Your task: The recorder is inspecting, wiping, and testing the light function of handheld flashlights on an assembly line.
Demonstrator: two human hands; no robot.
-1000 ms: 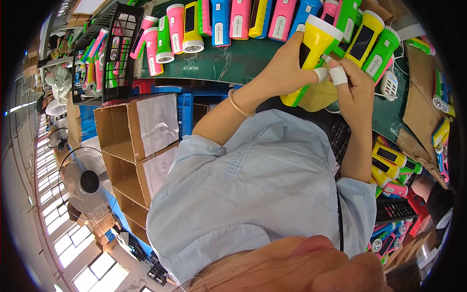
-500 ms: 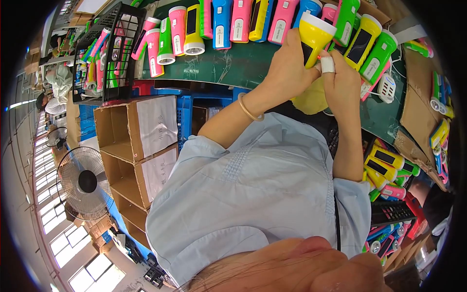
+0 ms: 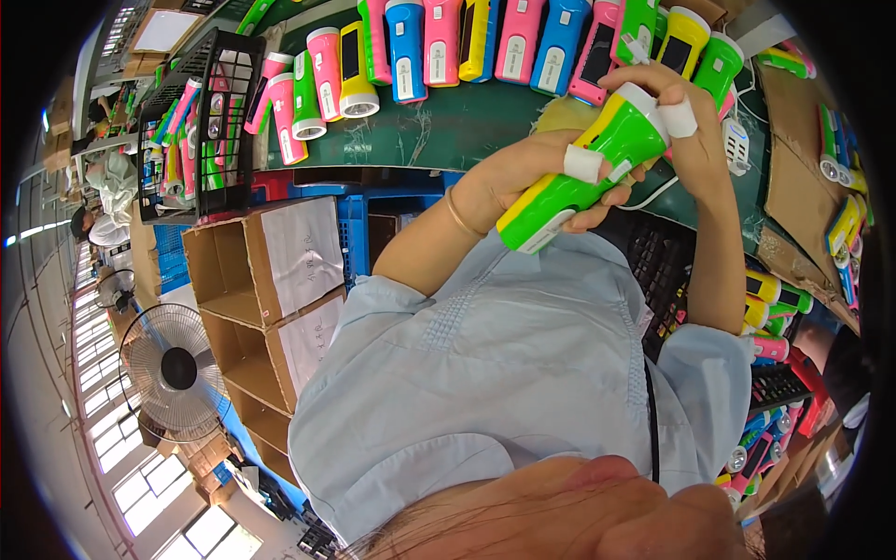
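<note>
A green and yellow flashlight (image 3: 583,173) with a white lamp rim lies slantwise in front of my chest, its head toward the upper right. My left hand (image 3: 551,168) is closed around its body, the taped thumb on top near the switch. At the lamp end, my right hand (image 3: 691,121) bends its fingers over the white rim; a finger there also wears white tape. Behind my left hand a yellow cloth (image 3: 565,116) lies on the green table. A small white plug (image 3: 637,49) shows in front of a green flashlight in the row, just above my right fingers.
A row of colourful flashlights (image 3: 441,42) lines the table (image 3: 420,126). At left stand a black basket (image 3: 245,112) of flashlights and stacked cardboard boxes (image 3: 224,261). A white power strip (image 3: 737,145) with a cable sits at right, near cardboard (image 3: 793,177) and more flashlights.
The flashlight has turned from its yellow panel side to its green switch side and come lower, tilting over. My right hand has moved up to the lamp end.
</note>
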